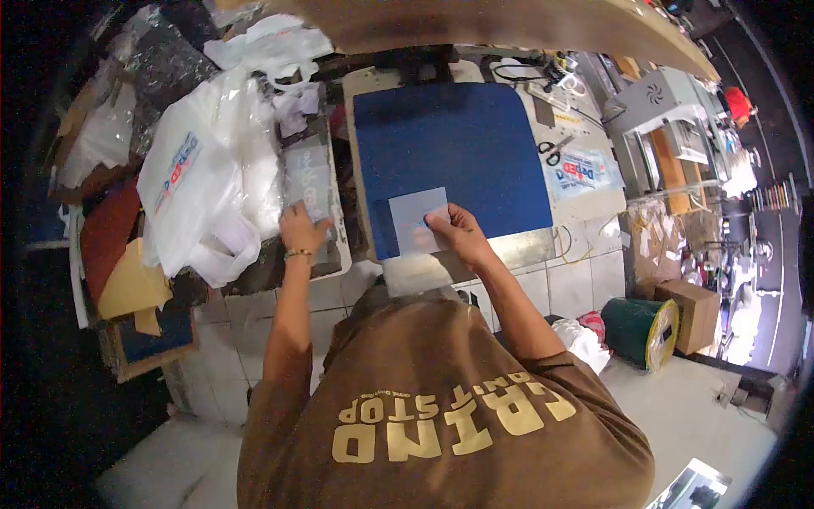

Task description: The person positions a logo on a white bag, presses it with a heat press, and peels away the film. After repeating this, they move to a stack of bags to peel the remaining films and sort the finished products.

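Observation:
My right hand pinches the right edge of a pale translucent sheet, which lies over the front left part of a dark blue board. My left hand rests, fingers spread, at the lower end of a grey translucent strip with faint pale lettering, left of the board. A large white plastic bag with red and blue print is just left of that hand.
Black-handled scissors and a printed plastic piece lie right of the board. A grey machine stands at the right. On the floor are a green spool and a cardboard box. A brown panel crosses the top.

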Tool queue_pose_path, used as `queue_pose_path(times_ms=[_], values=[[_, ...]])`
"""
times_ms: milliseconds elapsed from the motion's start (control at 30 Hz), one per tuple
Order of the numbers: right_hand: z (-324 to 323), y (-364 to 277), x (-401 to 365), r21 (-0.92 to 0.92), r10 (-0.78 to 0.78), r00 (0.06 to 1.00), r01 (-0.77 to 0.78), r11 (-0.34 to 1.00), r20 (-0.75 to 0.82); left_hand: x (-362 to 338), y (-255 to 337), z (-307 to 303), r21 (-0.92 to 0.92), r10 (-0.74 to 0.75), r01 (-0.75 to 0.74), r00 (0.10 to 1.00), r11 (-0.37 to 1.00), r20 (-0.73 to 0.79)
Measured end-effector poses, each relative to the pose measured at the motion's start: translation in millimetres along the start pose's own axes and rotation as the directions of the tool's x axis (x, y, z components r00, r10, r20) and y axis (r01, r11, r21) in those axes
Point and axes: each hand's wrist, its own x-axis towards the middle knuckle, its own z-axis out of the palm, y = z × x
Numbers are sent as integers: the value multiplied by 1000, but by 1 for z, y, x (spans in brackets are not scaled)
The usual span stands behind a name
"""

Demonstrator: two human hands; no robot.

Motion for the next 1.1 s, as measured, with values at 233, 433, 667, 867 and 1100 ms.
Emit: queue_pose_path(times_ms=[233,433,667,867,1100], values=[[49,-13,-10,52,60,998,-58,997,-30,-20,-1,10,90,241,-225,928,970,-285],[59,7,-6,-42,82,996,-81,996,32,-14,-2,-10,-59,219,-246,932,968,-287],[102,38,0,-716,-231,932,362,597,279,-15,8,-75,-242,80,-199,900,950,-427],[136,36,2,-794,-153,909,413,446,387,-28,0,-103,-993,3,-59,998,102,-59],[137,19,12,-695,-241,842,536,479,483,-42,-2,-110,-1000,38,-6,999,-20,-7]])
